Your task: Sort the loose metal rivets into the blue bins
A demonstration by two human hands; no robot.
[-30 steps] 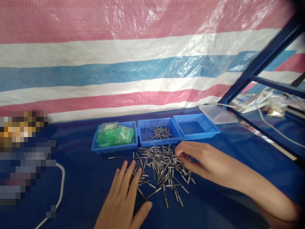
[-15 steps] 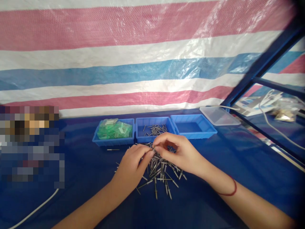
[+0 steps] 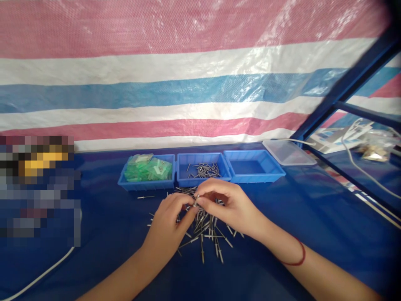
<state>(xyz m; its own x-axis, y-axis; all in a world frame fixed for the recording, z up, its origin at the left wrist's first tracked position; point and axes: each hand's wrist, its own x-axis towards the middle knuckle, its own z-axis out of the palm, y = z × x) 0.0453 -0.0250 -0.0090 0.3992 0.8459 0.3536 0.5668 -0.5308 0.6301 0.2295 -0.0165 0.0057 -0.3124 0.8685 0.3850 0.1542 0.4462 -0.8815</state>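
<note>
1. Change: left hand (image 3: pixel 169 217) and right hand (image 3: pixel 230 205), apart a second ago, now meet; handling becomes two-handed.
2. Fingers (image 3: pixel 216 186) pinched nearly closed around a small metal piece (image 3: pixel 196 200), above loose rivets (image 3: pixel 205 225).

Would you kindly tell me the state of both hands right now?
Left hand: closed, pinching a small metal piece.
Right hand: closed, pinching apparently the same piece.
</note>
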